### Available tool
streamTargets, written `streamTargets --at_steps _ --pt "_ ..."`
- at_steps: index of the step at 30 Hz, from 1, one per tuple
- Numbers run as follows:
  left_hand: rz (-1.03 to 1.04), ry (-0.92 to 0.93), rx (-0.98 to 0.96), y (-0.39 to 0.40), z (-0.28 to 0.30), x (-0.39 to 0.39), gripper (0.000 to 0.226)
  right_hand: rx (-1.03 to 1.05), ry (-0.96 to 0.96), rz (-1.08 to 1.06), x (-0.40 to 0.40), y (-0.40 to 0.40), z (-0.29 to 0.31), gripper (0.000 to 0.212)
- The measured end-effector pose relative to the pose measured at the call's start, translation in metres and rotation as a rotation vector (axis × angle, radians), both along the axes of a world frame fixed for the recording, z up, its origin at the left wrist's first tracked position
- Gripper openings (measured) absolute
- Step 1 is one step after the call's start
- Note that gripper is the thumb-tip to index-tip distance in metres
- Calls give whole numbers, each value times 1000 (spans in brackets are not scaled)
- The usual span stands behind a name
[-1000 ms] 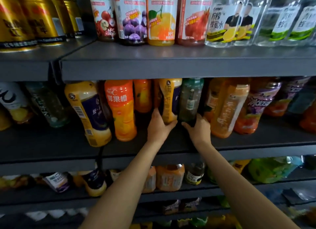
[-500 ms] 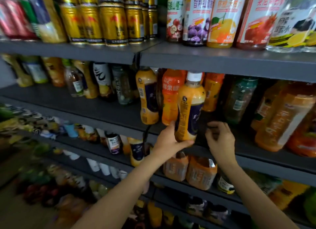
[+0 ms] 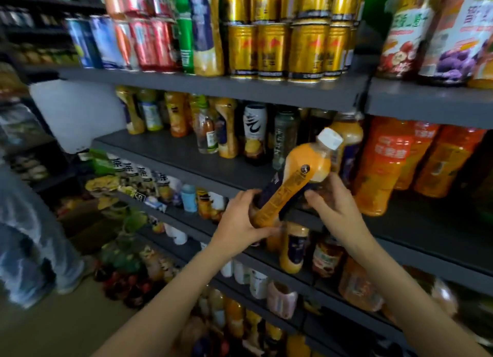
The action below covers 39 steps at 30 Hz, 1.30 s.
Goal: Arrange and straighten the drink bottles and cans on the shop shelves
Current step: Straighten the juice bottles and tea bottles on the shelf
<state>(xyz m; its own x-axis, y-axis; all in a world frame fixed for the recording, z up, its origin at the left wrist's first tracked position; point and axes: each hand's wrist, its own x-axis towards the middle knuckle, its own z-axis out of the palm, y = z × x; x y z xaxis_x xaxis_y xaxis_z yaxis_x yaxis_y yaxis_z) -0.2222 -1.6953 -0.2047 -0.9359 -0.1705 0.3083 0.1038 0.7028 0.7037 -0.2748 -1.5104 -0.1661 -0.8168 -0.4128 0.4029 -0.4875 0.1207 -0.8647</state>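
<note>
A yellow juice bottle (image 3: 296, 186) with a white cap and a dark blue label is off the shelf, tilted with its cap up to the right. My left hand (image 3: 240, 220) grips its base from the left. My right hand (image 3: 333, 207) holds its middle from the right. Both hands are in front of the middle grey shelf (image 3: 186, 156). Behind them stand more yellow bottles and orange juice bottles (image 3: 381, 167). Gold cans (image 3: 272, 44) line the top shelf.
Red and blue cans (image 3: 128, 42) stand at the upper left. Large fruit juice bottles (image 3: 437, 34) fill the upper right. Lower shelves hold small bottles and packets (image 3: 165, 191). A person's blue-clad legs (image 3: 29, 244) are at the left on the floor.
The yellow bottle has come off the shelf and now tilts, cap to the right. My right hand has taken hold of it too. The view has swung left.
</note>
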Motion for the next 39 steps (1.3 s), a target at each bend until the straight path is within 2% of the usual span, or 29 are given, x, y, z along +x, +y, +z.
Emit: streamTargets --at_steps 4,8,12,16,19,21,25,29,35,39 --pt "109 38 -225 -88 7 16 71 -153 -187 43 20 -89 -8 41" --pt "127 97 -399 -149 13 24 69 -344 -340 -92 30 -162 -12 65" --pt "13 128 -433 -182 17 7 75 -445 -321 -258 28 -197 -4 57" --pt "-174 135 -415 -200 12 -23 63 -286 -47 -331 13 -204 5 59" --pt "-158 94 -367 -218 4 -45 56 -94 194 -345 -7 -205 6 63" --pt "-115 55 -309 -233 2 -59 54 -48 275 -363 -25 -209 7 67" --pt "-29 38 -225 -264 1 -88 48 -70 217 -428 -60 -225 -4 63" --pt "-22 77 -175 -266 1 -119 44 -39 261 -546 -88 -244 -8 69" --pt "-188 80 -139 -229 4 -169 44 25 179 -668 -116 -245 -10 76" --pt "-319 82 -96 -210 10 -194 49 99 221 -773 -108 -233 -15 71"
